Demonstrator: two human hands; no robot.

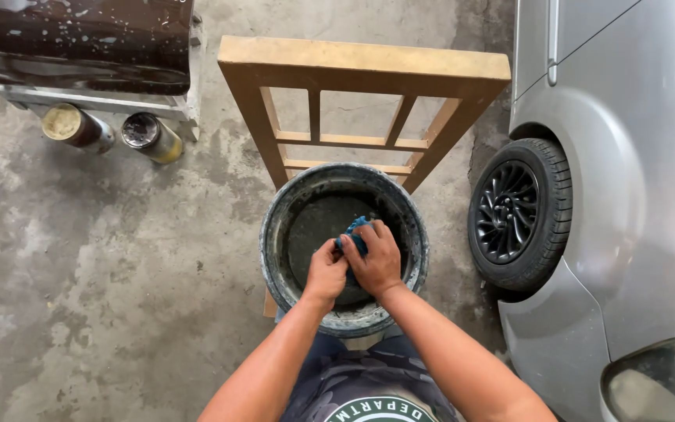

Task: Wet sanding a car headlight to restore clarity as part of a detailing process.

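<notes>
Head view: right hand and left hand both clenched on blue cloth, held over dirty bucket so drips land inside. Bucket propped on wooden frame, beside car wheel. 2 cans upper left.
</notes>
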